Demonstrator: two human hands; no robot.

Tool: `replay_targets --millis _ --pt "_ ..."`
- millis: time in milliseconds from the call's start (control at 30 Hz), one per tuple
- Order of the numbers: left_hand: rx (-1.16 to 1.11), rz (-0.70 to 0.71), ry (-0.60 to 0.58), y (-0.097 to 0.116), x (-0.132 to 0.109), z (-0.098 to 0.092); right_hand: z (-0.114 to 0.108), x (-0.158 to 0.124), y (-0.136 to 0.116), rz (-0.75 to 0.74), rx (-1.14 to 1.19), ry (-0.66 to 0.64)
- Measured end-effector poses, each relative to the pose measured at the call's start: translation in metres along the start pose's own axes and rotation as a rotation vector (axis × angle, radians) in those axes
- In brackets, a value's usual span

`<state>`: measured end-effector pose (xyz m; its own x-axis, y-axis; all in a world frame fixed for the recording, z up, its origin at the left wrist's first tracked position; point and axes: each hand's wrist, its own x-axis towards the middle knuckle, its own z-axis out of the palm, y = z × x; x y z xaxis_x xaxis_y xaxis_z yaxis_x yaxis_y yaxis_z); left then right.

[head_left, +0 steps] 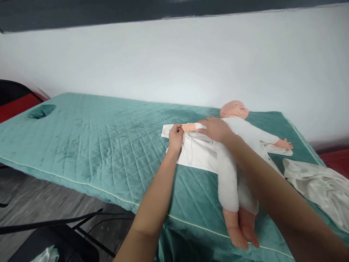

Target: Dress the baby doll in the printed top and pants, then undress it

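A baby doll [227, 187] in a white bodysuit lies face up on the green quilted bed, its head by the wall. Under its back a white garment [199, 156] is spread out, with one sleeve toward the left. My left hand [176, 137] has its fingers closed at the doll's small hand, beside that sleeve; what it pinches is hidden. My right hand [215, 128] is closed around the doll's white-sleeved arm [201, 126], near the forearm. The doll's other arm [282, 143] stretches out to the right over the other sleeve.
A crumpled white cloth [319, 185] lies on the bed's right end. The green bed cover [109, 145] has a hole [42, 111] at the far left. Black chair parts [60, 243] stand below the front edge.
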<state>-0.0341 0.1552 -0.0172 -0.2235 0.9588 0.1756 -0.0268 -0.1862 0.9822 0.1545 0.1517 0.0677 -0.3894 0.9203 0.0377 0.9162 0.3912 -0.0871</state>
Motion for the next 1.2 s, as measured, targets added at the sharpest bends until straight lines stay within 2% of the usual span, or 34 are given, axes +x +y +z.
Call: replay_targets --millis 133,267,467,600,700,833,900,1000,1067,1133,1200 --pt "-0.034 -0.039 0.069 0.002 0.001 -0.001 0.006 0.0 -0.001 0.012 -0.085 -0.001" --pt "0.175 0.064 0.063 0.004 -0.005 0.003 0.015 0.002 -0.007 0.013 -0.167 0.026" --pt "0.565 0.243 -0.116 0.007 -0.016 0.01 0.021 0.005 -0.015 0.009 -0.232 0.018" --pt "0.686 0.356 -0.317 0.01 -0.022 0.014 0.022 0.005 -0.019 0.013 -0.229 0.032" --pt "0.672 0.403 -0.389 0.01 -0.023 0.015 0.024 0.011 -0.022 0.034 -0.219 0.04" --pt "0.587 0.344 -0.324 0.007 -0.021 0.015 0.028 0.019 -0.03 0.091 -0.198 0.029" --pt "0.588 0.329 -0.206 0.006 -0.021 0.013 0.026 0.018 -0.033 0.1 -0.182 0.042" --pt "0.741 0.307 0.048 0.009 -0.026 0.006 0.011 0.002 -0.03 0.055 -0.133 0.101" --pt "0.888 0.242 0.139 0.012 -0.033 0.0 -0.003 -0.017 -0.016 0.043 -0.045 0.18" --pt "1.001 0.167 0.131 0.014 -0.04 -0.004 -0.014 -0.039 0.01 0.101 0.088 0.31" --pt "1.077 0.12 0.093 0.016 -0.046 -0.005 -0.016 -0.064 0.043 0.23 0.22 0.472"
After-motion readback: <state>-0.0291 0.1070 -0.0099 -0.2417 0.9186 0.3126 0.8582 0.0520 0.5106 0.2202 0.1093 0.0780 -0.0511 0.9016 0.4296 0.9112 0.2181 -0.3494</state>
